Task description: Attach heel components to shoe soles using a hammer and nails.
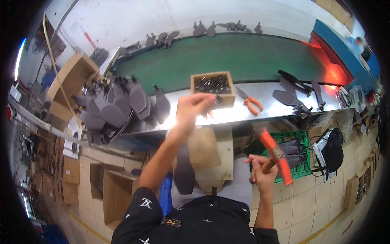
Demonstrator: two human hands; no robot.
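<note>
My right hand [264,174] is wrapped round the wooden handle of a hammer [278,153] with a red head, held up to the right of my lap. Thumb and fingertips pinched together, my left hand [196,106] is just in front of a wooden box [193,86] of small dark metal parts [212,84]. A small dark part [219,99] shows at its fingertips; its exact kind is too small to make out. Below that hand, a dark grey sole-shaped piece [185,173] lies over my left thigh, beside a pale block [224,156] with a tan pad [205,148].
Orange-handled pliers [253,105] lie on the metal bench [243,116]. Many grey paddle-shaped pieces [109,107] are heaped at its left, several [288,97] at its right. Behind runs a green conveyor belt [174,61]. A green crate [302,171] and cardboard boxes [118,195] stand on the floor.
</note>
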